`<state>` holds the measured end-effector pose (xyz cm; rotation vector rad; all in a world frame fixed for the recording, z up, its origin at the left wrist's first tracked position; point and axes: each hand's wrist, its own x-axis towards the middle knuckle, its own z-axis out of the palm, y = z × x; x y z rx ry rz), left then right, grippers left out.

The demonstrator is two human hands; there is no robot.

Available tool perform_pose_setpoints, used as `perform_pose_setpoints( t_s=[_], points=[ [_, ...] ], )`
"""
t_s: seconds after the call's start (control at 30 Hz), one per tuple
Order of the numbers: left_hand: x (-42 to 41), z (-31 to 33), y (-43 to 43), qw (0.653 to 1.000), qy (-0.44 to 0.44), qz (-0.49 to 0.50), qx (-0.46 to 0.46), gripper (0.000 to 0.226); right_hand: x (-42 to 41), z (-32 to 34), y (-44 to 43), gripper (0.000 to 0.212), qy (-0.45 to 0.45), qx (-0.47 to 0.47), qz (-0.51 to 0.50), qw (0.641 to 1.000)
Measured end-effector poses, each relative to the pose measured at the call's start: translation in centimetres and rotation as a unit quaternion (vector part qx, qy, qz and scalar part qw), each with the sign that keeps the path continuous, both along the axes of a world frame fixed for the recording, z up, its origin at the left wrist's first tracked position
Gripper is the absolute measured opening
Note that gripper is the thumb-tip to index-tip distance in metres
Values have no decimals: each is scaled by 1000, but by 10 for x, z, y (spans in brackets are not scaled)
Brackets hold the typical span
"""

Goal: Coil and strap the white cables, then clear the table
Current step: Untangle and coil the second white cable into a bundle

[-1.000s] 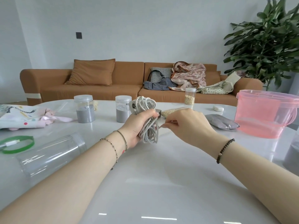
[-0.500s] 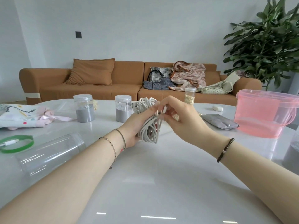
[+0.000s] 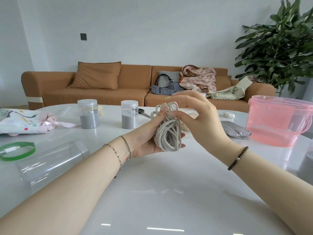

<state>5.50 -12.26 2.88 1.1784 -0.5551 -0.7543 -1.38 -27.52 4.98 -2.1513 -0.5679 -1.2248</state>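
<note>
White, rubbery cord is making up the cable coil [image 3: 169,133], which is hanging in mid-air above the middle of the tabletop [image 3: 152,192], not touching it. The left hand [image 3: 145,139] is gripping the bundle round its waist, fingers wrapping behind the loops and thumb pressing on the near side. The right hand [image 3: 199,119] is working at the top of the bundle, its thumb and a fingertip seemingly pinching a strand there.

Judging by how the loops are sagging and bulging unevenly below the grip, the cord is probably light, limp and a little springy, so the turns are likely wanting to spill open. The waist looks like the safest place to be holding it, and also where a strap should be going.

Both cable ends and any plugs are staying out of sight behind the fingers, and whether a strap is already on the bundle cannot be told. At the near left, a green band [image 3: 17,150] is lying with something white across it, too blurred to identify. The pink tub [image 3: 277,122] on the right is being cut off by the frame edge.
</note>
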Motion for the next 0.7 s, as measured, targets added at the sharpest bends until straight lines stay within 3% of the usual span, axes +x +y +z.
perform_pose_setpoints(
  t_s=[0.13, 0.23, 0.37, 0.57, 0.7],
  points=[
    [-2, 2, 7, 998, 21, -52, 1, 78, 2, -3, 2, 31, 90, 106, 59, 989],
    [2, 2, 9, 995, 5, -102, -7, 87, 2, -4, 5, 51, 166, 154, 92, 970],
    [-1, 1, 8, 989, -20, -146, 15, 53, 4, -8, 4, 87, 332, 249, 184, 891],
    [-4, -1, 9, 985, -79, -123, 95, 10, 5, -14, 4, 70, 345, 183, 169, 905],
    [-4, -1, 5, 985, -85, -104, 106, 18, 9, -15, 3, 56, 338, 238, 175, 893]
  ],
)
